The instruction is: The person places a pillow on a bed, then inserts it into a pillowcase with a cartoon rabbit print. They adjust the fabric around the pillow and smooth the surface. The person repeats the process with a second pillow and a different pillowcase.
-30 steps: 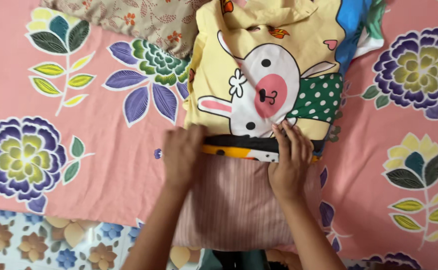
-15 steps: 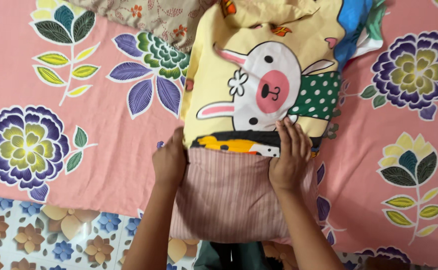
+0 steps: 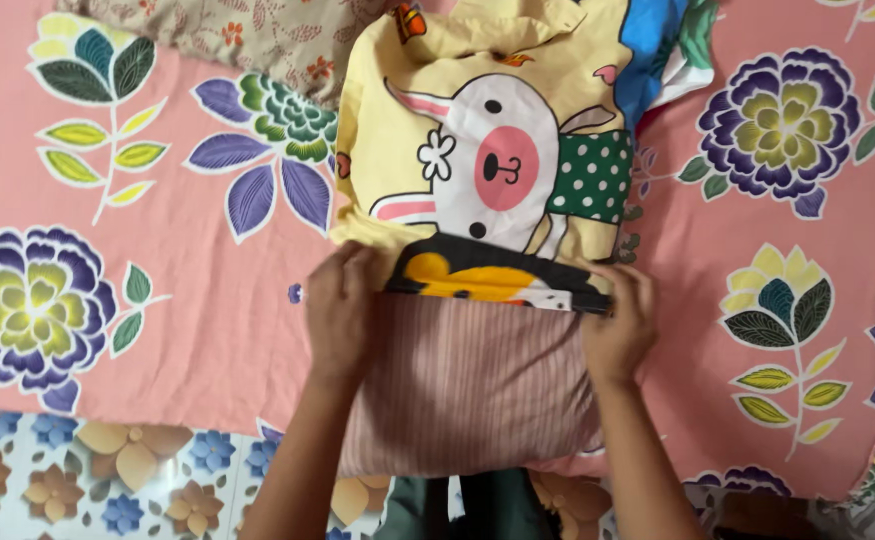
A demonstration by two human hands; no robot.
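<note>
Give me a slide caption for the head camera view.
Both hands, left and right, grip a cartoon-rabbit pillowcase over a striped pillow.

Both hands, left (image 3: 342, 312) and right (image 3: 619, 325), and forearms are bare, without sleeves or jewellery.

Left hand (image 3: 342, 310) and right hand (image 3: 622, 325) lie apart, palms down, fingers curled.

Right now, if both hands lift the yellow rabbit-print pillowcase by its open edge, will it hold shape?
Probably not: the pillowcase wrinkles and folds, so likely floppy and light. The striped pillow inside looks plump, likely soft, squashing under the left hand and right hand.
</note>
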